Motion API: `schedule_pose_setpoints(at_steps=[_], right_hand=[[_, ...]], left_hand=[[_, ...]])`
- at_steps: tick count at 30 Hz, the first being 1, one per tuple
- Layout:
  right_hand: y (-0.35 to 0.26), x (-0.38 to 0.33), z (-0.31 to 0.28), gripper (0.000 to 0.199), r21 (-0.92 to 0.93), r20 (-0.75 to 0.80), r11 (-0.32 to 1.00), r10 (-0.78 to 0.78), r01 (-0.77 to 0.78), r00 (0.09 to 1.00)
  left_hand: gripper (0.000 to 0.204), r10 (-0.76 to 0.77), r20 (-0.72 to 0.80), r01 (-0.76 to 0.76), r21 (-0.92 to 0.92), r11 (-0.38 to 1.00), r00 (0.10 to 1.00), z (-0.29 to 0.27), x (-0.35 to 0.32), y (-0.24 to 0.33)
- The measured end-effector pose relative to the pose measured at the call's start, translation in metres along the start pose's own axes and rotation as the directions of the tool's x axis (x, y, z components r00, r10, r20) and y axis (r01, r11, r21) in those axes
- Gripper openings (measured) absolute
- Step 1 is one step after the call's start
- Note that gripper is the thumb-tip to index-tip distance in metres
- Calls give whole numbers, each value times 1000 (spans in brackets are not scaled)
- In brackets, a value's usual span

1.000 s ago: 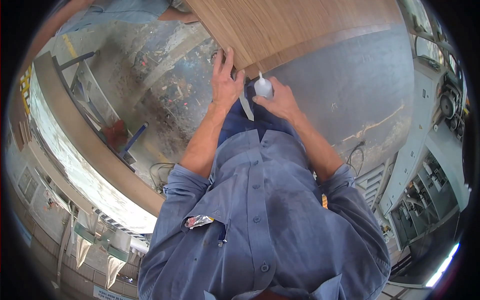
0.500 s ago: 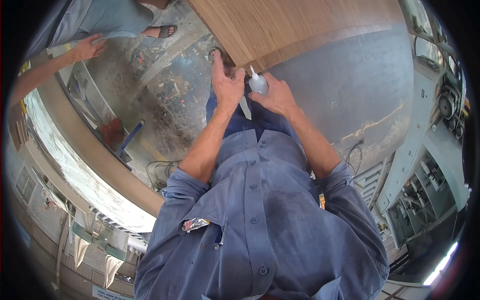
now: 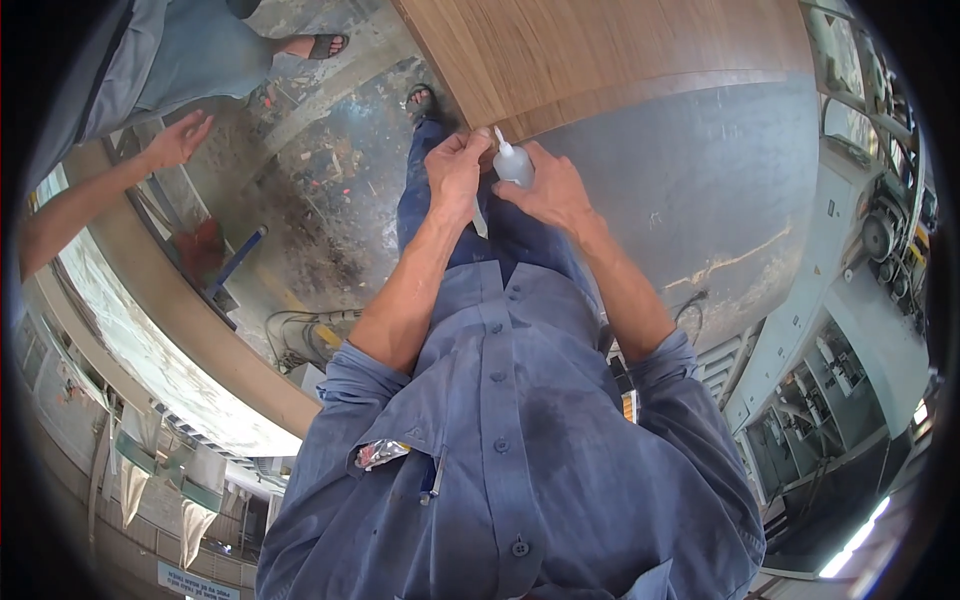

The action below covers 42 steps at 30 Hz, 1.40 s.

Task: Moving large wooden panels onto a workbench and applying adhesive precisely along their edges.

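Note:
My right hand (image 3: 553,187) is wrapped round a small white squeeze bottle (image 3: 515,167) with a narrow nozzle pointing away from me. Just left of the nozzle, my left hand (image 3: 456,172) has its thumb and fingers pinched together. What sits in that pinch, if anything, is too small to make out. Both hands are at the near corner of a wood-grain board (image 3: 600,60), and the nozzle tip reaches to its edge. Whether the tip touches the board, I cannot tell.
A grey machine table (image 3: 690,190) lies right of the hands, beneath the board. Another person's hand (image 3: 182,140) reaches in at the left, beside a long curved-looking beam (image 3: 190,290). Cables (image 3: 300,330) hang near my left elbow. Machinery (image 3: 880,235) stands far right.
My left hand's fingers have closed from a spread position and come nearer the nozzle. The bottle stays in my right hand. The other person's hand has shifted slightly.

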State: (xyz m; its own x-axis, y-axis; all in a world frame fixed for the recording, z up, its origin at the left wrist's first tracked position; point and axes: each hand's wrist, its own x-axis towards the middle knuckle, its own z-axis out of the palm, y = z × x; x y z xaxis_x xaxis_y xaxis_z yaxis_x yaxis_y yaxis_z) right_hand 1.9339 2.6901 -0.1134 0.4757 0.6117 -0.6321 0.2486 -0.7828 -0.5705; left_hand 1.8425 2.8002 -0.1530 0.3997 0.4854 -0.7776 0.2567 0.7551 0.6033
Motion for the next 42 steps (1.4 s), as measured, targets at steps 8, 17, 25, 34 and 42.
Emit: schedule_pose_setpoints(at_steps=[8,17,25,34,42], right_hand=[[-2,7,-11,58,-98,69,995,-3,9,998],[-1,13,-20,62,-225,105,973,-27,51,994],[-4,13,-18,63,-271,115,960,-34,65,993],[2,6,-16,59,-155,69,988,-1,11,998],[5,5,-13,56,-139,20,990,-12,14,1000]], left_hand=[[15,-25,-44,19,-118,993,999,7,-2,-4],[15,-73,-76,67,-79,995,994,-5,-5,-15],[19,8,-56,-13,-87,996,998,-2,-1,-13],[17,0,-102,-16,-153,988,995,6,-2,-12],[18,1,-116,-21,-178,984,993,9,-3,-13]])
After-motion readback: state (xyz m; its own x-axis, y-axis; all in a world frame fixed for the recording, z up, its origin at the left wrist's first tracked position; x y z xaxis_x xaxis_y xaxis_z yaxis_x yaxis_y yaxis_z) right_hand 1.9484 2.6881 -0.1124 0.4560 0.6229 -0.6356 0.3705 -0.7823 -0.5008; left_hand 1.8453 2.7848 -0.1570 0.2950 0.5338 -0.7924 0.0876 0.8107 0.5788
